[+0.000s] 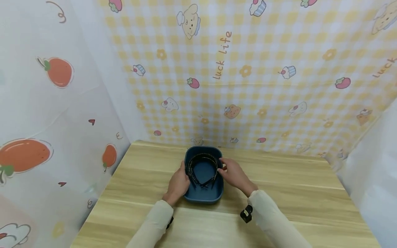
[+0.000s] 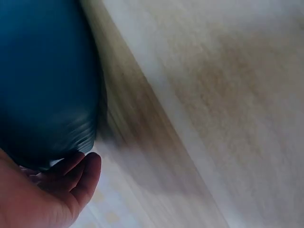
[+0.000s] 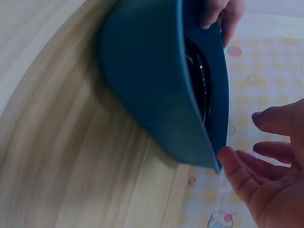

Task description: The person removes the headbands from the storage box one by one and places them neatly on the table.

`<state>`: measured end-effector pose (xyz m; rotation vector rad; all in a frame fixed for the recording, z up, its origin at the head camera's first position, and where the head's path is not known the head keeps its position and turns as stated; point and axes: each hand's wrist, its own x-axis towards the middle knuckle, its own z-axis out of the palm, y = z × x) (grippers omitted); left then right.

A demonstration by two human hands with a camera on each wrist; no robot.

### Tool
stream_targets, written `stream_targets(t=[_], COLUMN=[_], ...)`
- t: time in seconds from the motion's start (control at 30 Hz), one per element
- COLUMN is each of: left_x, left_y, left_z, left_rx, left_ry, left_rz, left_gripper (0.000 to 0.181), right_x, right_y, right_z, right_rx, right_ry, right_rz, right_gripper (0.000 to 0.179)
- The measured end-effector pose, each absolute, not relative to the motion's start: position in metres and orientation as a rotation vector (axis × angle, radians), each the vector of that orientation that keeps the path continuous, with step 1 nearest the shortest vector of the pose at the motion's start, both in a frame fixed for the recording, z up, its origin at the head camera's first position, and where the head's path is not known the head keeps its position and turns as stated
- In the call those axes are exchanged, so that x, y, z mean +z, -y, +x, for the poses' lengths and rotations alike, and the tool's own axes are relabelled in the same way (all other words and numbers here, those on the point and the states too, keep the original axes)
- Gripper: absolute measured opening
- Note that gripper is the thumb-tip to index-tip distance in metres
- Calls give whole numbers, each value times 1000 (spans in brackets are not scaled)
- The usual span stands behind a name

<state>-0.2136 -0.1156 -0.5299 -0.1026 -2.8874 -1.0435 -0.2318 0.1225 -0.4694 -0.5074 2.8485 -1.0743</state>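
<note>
A dark blue rectangular bin (image 1: 203,199) stands on the table, and black headbands with light specks (image 1: 203,155) lie inside it, their ends crossing near the bin's middle. They look like more than one. My left hand (image 1: 180,181) grips the bin's left side; in the right wrist view its thumb (image 3: 209,19) reaches over the rim. On the opposite side is my right hand (image 1: 233,173), its fingers spread at the right rim. The right wrist view shows one fingertip (image 3: 227,154) at the bin's corner, with nothing held between fingers and thumb.
The wood-grain table (image 1: 279,186) extends on both sides of the bin. Behind it hangs a yellow checked cloth (image 1: 263,96) with cartoon prints. A white printed sheet (image 1: 62,110) closes off the left, and another white sheet (image 1: 375,162) the right.
</note>
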Motion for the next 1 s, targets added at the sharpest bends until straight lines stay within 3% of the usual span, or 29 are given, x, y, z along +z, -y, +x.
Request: stream_targets(t=[0.53, 1.0], left_x=[-534, -533], left_y=[112, 113], left_z=[-211, -215], left_rx=[-999, -940], left_ry=[2881, 2887], left_rz=[-100, -106], left_gripper=[67, 68], right_x=[-466, -468], right_y=[-83, -80], right_z=[-243, -254], right_rx=[-907, -1098], right_ry=[-2746, -2704], right_rz=[-291, -124], right_gripper=[60, 52])
